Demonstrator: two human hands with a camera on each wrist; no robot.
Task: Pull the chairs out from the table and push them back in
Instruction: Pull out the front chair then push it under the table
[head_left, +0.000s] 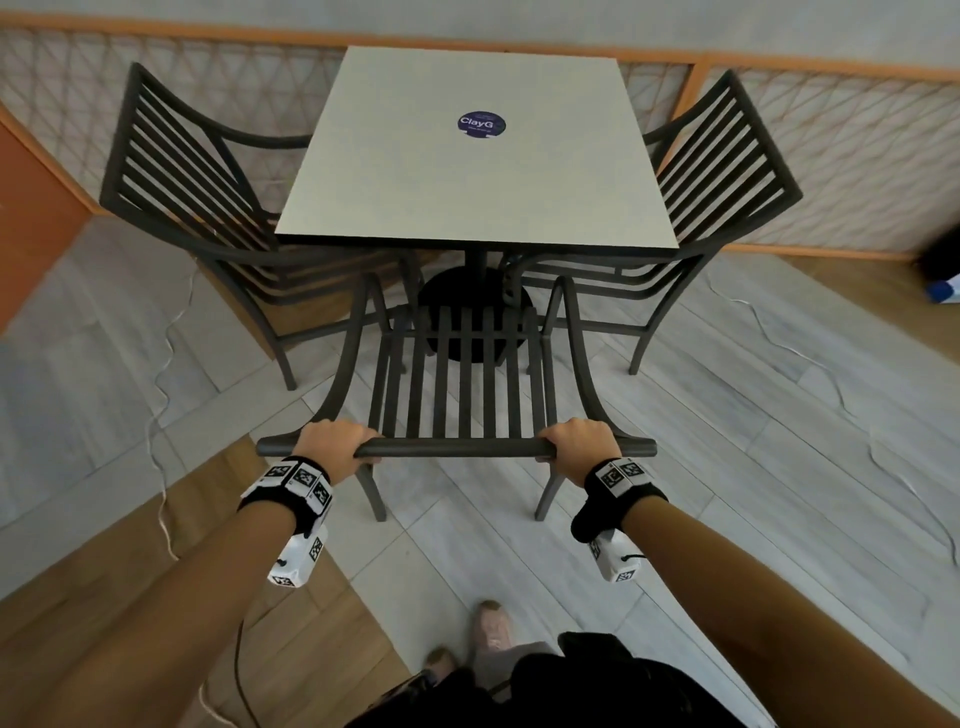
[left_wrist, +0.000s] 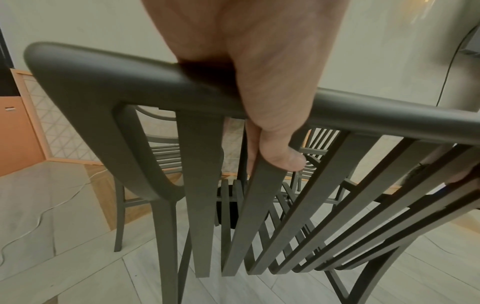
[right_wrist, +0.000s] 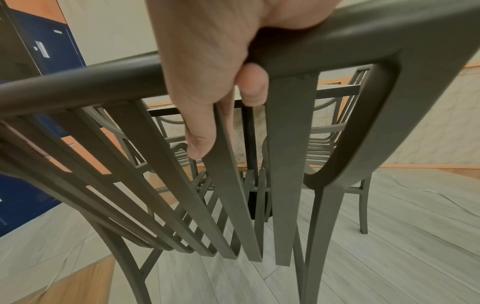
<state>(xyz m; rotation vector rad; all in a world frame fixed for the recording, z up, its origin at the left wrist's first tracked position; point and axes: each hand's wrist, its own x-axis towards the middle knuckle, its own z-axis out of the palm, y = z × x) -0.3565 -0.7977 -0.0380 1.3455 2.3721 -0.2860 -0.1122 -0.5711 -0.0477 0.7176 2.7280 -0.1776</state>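
A dark slatted chair (head_left: 457, 384) stands in front of me, its seat clear of the near edge of the square pale table (head_left: 467, 171). My left hand (head_left: 335, 441) grips the left part of the chair's top rail (head_left: 457, 447), fingers curled over it and thumb underneath. My right hand (head_left: 576, 441) grips the rail's right part the same way. The left wrist view has my left hand (left_wrist: 259, 92) wrapped over the rail (left_wrist: 389, 121). My right hand (right_wrist: 207, 72) wraps the rail (right_wrist: 78, 84) in the right wrist view.
Two more dark chairs sit tucked at the table's sides, one on the left (head_left: 197, 208) and one on the right (head_left: 717, 192). A patterned low wall (head_left: 857, 156) runs behind. A white cable (head_left: 161, 415) lies on the floor at left. My feet (head_left: 488, 634) are just behind the chair.
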